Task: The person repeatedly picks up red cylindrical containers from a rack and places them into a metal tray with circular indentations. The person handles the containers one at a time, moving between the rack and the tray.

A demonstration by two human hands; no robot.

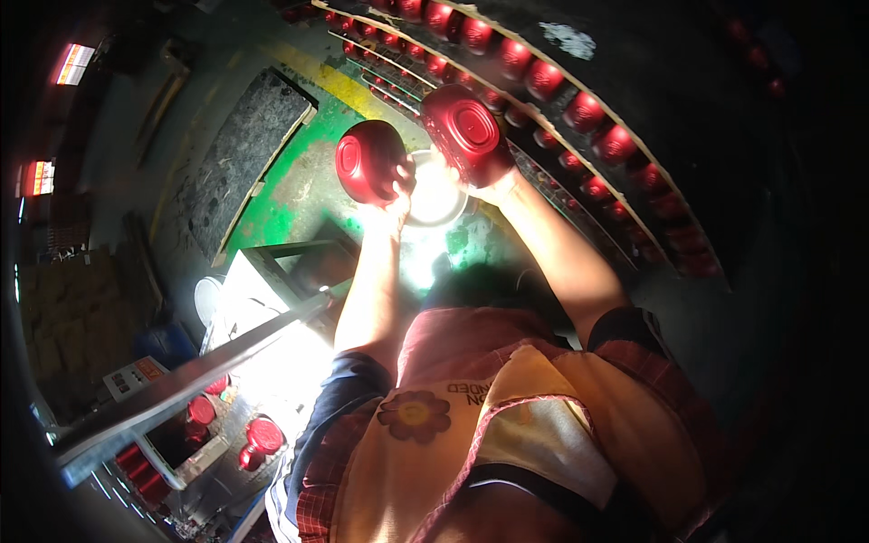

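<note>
My left hand (396, 201) is closed on a glossy red jar (367, 163), gripping its right side, with its ringed base tilted toward me. My right hand (493, 185) holds a second, similar red jar (463, 131) from below, slightly higher and farther right; its oval base faces me as well. A small gap separates the two jars. Between and below them, a round white container (437, 214) glows in very strong light. The fingers of the right hand are partly hidden behind its jar.
Curved-looking tiered shelves (579, 86) carry rows of red jars at the upper right. A dark speckled board (243, 149) lies at the left. Lower left are a metal bar (217, 362), a control box (136, 377) and several red pieces (264, 434).
</note>
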